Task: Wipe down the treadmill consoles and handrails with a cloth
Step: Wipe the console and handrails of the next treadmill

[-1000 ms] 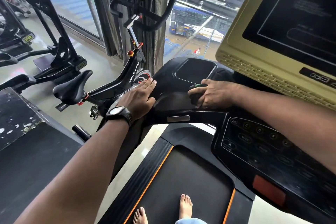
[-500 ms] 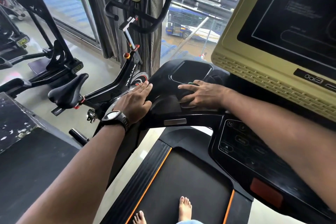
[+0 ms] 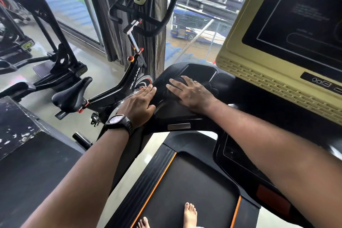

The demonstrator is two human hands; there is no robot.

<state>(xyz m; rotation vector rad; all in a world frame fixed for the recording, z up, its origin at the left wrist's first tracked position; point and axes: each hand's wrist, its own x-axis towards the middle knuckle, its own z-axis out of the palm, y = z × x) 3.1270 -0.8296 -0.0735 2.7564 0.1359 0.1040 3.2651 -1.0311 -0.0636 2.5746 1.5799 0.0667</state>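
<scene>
The right hand (image 3: 192, 94) lies with fingers spread and straight on a dark cloth (image 3: 210, 87), pressing it flat against the left wing of the treadmill console (image 3: 177, 114) just below the recessed tray (image 3: 199, 73), likely so that more of the cloth meets the surface. The left hand (image 3: 138, 105), also flat and holding nothing, rests on the wing's outer edge just beside it, apparently as a brace. A second ago the right hand was curled round the bunched cloth nearer the person; it has since opened out and slid towards the tray, while the left has barely shifted.
</scene>
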